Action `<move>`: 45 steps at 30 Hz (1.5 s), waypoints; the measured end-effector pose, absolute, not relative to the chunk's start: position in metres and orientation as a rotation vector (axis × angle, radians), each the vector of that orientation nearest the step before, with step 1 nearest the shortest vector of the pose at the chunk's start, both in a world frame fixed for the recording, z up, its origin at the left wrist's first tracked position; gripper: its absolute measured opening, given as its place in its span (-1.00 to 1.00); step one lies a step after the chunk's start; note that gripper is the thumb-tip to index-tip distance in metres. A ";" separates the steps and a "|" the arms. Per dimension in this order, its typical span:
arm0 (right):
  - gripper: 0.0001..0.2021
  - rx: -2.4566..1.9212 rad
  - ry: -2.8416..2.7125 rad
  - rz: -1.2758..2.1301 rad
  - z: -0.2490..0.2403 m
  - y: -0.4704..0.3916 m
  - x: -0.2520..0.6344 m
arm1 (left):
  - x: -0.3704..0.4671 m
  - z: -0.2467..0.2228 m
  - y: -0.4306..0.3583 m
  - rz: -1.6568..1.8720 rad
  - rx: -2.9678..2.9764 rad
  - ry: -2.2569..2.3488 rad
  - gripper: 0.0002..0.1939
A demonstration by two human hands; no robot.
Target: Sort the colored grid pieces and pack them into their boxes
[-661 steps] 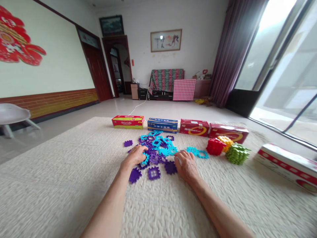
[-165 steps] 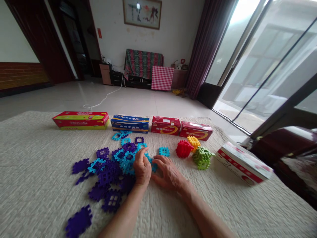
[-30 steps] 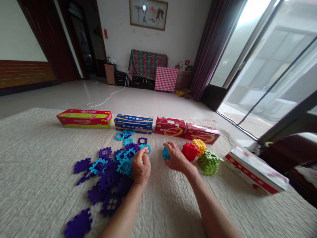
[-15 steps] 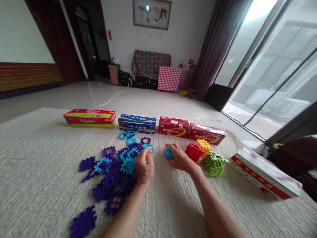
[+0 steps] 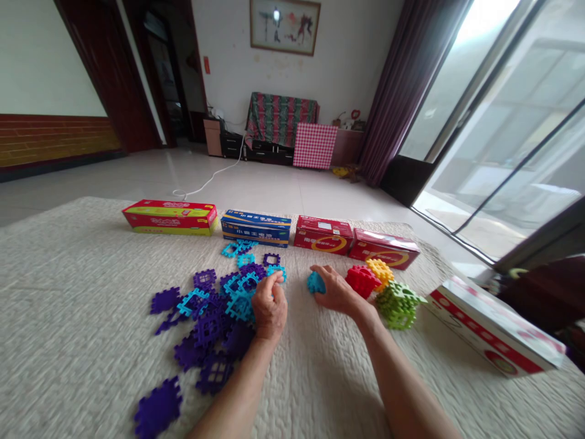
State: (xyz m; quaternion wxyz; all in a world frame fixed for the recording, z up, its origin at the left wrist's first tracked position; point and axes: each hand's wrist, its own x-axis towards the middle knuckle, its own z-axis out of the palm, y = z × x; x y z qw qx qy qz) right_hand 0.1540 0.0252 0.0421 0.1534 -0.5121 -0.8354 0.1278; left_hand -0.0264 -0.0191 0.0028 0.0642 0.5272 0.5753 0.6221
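Observation:
My left hand (image 5: 270, 305) is beside the right edge of a loose pile, its fingers curled together; what they hold, if anything, is hidden. Just beyond the fingertips is a light blue interlocking tile (image 5: 276, 270). The pile mixes light blue interlocking tiles (image 5: 240, 299) and purple interlocking tiles (image 5: 208, 329), some solid and some with window openings. My right hand (image 5: 336, 289) has its fingers round a light blue interlocking block (image 5: 315, 282) resting on the cloth. To its right sit stacked red tiles (image 5: 362, 280), yellow tiles (image 5: 380, 273) and green tiles (image 5: 398, 305).
Across the back of the quilted cover (image 5: 100, 262) stand a red-and-yellow box (image 5: 170, 217), a blue box (image 5: 256, 228) and two red boxes (image 5: 323, 235). A white-and-red carton (image 5: 496, 326) lies at the right. One purple tile (image 5: 158, 407) lies apart at the front left.
The whole view has shifted slightly, so things appear a little farther right. Both hands keep nearly the same pose and place beside the tiles.

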 end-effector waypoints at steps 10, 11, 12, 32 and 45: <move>-0.42 -1.199 -2.233 0.152 0.038 -0.003 0.147 | -0.024 0.006 -0.022 1.933 1.738 1.666 -0.69; -0.48 -1.192 -2.201 0.126 0.036 -0.012 0.147 | -0.023 0.006 -0.022 1.935 1.744 1.662 -0.69; -0.54 -1.207 -2.174 0.110 0.034 -0.021 0.148 | -0.023 0.006 -0.022 1.934 1.744 1.662 -0.69; -0.76 -1.713 -1.872 0.064 0.012 -0.063 0.148 | -0.058 0.048 -0.019 1.611 1.851 1.848 -0.65; -0.73 -1.459 -1.778 0.188 0.009 -0.054 0.149 | -0.079 0.056 0.030 0.582 2.405 1.827 -0.62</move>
